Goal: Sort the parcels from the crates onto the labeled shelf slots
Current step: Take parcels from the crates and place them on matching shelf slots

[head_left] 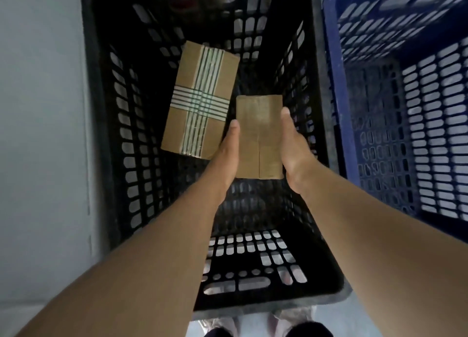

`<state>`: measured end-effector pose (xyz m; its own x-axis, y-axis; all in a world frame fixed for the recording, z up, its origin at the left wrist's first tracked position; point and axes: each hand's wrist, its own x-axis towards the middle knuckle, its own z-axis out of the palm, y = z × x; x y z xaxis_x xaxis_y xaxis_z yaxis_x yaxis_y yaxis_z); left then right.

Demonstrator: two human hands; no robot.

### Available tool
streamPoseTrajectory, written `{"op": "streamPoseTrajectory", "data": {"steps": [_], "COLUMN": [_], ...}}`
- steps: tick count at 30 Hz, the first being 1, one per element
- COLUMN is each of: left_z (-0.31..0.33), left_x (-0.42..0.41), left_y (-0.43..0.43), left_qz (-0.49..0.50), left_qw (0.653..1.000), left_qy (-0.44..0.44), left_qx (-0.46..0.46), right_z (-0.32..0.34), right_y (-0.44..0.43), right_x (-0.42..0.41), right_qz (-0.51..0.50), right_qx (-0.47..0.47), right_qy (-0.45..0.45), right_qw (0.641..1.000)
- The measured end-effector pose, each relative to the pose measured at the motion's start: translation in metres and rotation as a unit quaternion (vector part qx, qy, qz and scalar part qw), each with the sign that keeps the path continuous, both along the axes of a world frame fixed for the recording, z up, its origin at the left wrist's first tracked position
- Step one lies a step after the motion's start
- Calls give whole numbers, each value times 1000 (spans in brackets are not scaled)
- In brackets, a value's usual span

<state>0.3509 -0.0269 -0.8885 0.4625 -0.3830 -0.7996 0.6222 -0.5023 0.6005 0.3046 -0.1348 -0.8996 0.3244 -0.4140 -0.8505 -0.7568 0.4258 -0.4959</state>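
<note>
A plain brown cardboard parcel [258,136] sits inside the black slotted plastic crate [101,134], clamped between the left hand [228,157] and right hand [295,154], fingers pressed along its long sides. To its left lies a larger cardboard parcel crossed with green-striped tape [200,100]. A blue slotted plastic crate [336,83] stands to the right.

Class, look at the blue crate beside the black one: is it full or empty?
Empty, as far as shown. The blue crate shows only bare slotted walls and floor, with no parcel visible; its far right part is cut off by the frame.
</note>
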Motion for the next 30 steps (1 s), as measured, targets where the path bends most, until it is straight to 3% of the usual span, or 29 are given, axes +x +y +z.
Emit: {"op": "streamPoseTrajectory", "data": {"steps": [6,12,23,30], "left_z": [-23,-4,108,144], "left_x": [-2,-15,27,61], "left_y": [-8,-5,8,37], "left_qz": [30,42,39,49], "left_qw": [996,992,994,996], "left_qy": [83,113,76,37], "left_qx": [8,-41,-71,-59], "right_z": [-14,17,120,150], "right_y": [8,-1,12,32], "right_x": [3,-2,38,71], "right_qz": [60,48,77,115], "right_qx": [-64,-52,-79,-86], "right_qy": [19,17,9,-47], "right_qw": [996,997,994,989]}}
